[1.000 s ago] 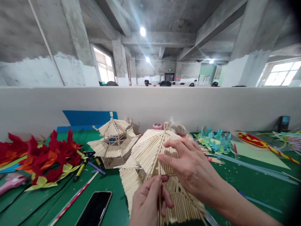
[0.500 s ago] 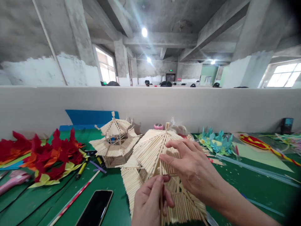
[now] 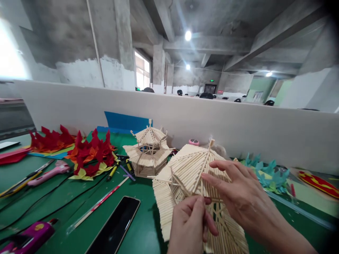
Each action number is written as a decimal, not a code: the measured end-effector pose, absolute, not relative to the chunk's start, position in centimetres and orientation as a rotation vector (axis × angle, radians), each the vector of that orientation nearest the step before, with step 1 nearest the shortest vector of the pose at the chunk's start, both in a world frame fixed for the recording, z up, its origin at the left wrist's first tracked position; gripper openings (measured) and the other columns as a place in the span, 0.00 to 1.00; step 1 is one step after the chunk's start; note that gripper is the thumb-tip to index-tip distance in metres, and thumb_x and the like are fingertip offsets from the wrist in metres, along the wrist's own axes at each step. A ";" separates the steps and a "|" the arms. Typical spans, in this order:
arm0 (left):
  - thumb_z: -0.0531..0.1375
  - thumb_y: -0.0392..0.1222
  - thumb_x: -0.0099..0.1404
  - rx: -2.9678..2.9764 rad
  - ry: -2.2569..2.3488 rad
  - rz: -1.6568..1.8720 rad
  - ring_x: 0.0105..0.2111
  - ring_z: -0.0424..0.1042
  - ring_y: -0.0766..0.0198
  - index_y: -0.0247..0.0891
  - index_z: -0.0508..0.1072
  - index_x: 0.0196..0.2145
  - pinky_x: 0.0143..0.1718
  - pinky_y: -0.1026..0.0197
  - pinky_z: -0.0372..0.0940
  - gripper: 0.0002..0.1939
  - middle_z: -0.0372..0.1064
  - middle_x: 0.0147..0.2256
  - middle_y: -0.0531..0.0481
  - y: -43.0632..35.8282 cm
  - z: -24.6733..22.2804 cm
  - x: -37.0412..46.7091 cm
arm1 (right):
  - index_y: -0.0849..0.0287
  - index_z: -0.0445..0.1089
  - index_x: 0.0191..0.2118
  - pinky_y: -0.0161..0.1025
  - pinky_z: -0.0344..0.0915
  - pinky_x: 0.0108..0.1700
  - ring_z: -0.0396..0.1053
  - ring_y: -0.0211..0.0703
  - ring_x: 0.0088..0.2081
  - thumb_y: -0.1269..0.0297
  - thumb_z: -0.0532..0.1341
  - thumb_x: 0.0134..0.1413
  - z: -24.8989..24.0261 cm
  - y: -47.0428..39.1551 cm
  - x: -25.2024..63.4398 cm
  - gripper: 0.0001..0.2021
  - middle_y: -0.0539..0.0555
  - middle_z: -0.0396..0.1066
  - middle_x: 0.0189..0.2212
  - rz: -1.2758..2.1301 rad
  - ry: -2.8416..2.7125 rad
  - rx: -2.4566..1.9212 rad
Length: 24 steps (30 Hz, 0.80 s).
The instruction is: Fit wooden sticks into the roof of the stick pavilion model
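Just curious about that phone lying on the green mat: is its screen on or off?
Off. The black smartphone lies flat with its glass face up, and the screen is uniformly dark, showing only faint reflections.

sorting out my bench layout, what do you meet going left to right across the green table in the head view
Magenta glue gun → pink tool → red paper leaves → black phone → small stick pavilion → left hand on the big stick pavilion → right hand → teal paper flowers → red-and-yellow paper piece.

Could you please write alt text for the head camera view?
Two bare hands work on a pale wooden-stick pagoda roof on a green table: left hand pinches a thin stick, right hand rests on the roof. Behind stands a smaller stick pagoda.
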<state>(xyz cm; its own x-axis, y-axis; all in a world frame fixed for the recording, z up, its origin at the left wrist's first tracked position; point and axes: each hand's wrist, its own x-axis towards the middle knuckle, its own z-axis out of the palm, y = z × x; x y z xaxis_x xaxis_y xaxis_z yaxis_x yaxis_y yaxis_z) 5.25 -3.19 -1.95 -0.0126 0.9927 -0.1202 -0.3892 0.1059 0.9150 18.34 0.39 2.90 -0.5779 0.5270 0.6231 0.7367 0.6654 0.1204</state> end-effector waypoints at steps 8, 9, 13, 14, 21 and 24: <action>0.55 0.45 0.56 0.804 0.998 1.337 0.10 0.50 0.76 0.31 0.70 0.27 0.15 0.69 0.41 0.13 0.62 0.10 0.55 -3.2 -1.8 5.3 | 0.51 0.66 0.43 0.48 0.54 0.45 0.57 0.51 0.47 0.73 0.49 0.54 3.2 0.2 18.3 0.15 0.56 0.61 0.46 -0.453 -2.334 -0.999; 0.55 0.46 0.56 0.796 0.988 1.341 0.10 0.50 0.76 0.31 0.70 0.26 0.15 0.69 0.41 0.13 0.62 0.09 0.55 -3.2 -1.8 5.3 | 0.51 0.66 0.42 0.47 0.54 0.45 0.57 0.51 0.48 0.73 0.49 0.54 3.3 0.2 18.3 0.15 0.56 0.61 0.46 -0.446 -2.336 -0.998; 0.56 0.47 0.55 0.783 0.971 1.343 0.10 0.51 0.75 0.32 0.70 0.26 0.15 0.69 0.41 0.14 0.63 0.10 0.55 -3.2 -1.9 5.3 | 0.51 0.67 0.42 0.47 0.53 0.45 0.56 0.50 0.48 0.73 0.49 0.54 3.3 0.1 18.3 0.15 0.56 0.61 0.46 -0.413 -2.325 -1.000; 0.56 0.47 0.55 0.786 0.975 1.341 0.10 0.51 0.75 0.32 0.70 0.26 0.16 0.69 0.41 0.13 0.63 0.10 0.55 -3.2 -1.9 5.3 | 0.51 0.67 0.42 0.47 0.53 0.45 0.56 0.50 0.48 0.73 0.49 0.54 3.3 0.1 18.3 0.15 0.55 0.61 0.46 -0.408 -2.322 -1.001; 0.57 0.48 0.53 0.801 1.016 1.338 0.11 0.50 0.75 0.32 0.71 0.26 0.17 0.68 0.40 0.14 0.63 0.10 0.56 -3.2 -1.6 5.2 | 0.50 0.67 0.43 0.45 0.53 0.46 0.57 0.49 0.48 0.72 0.52 0.53 3.3 0.1 18.3 0.14 0.54 0.62 0.46 -0.383 -2.309 -1.002; 0.57 0.49 0.53 0.813 1.018 1.335 0.11 0.51 0.75 0.32 0.71 0.26 0.17 0.68 0.40 0.14 0.63 0.10 0.56 -3.2 -1.7 5.2 | 0.50 0.67 0.43 0.46 0.52 0.46 0.57 0.49 0.48 0.72 0.51 0.53 3.3 0.1 18.4 0.14 0.55 0.62 0.46 -0.396 -2.306 -0.997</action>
<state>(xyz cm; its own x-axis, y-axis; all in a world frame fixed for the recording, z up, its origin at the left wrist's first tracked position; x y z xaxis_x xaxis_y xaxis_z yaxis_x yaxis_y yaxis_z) 5.20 -3.18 -1.73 -0.0448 0.9918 -0.1196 -0.3778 0.0940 0.9211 18.36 0.13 3.27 -0.5458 0.5616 0.6218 0.7369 0.6750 0.0370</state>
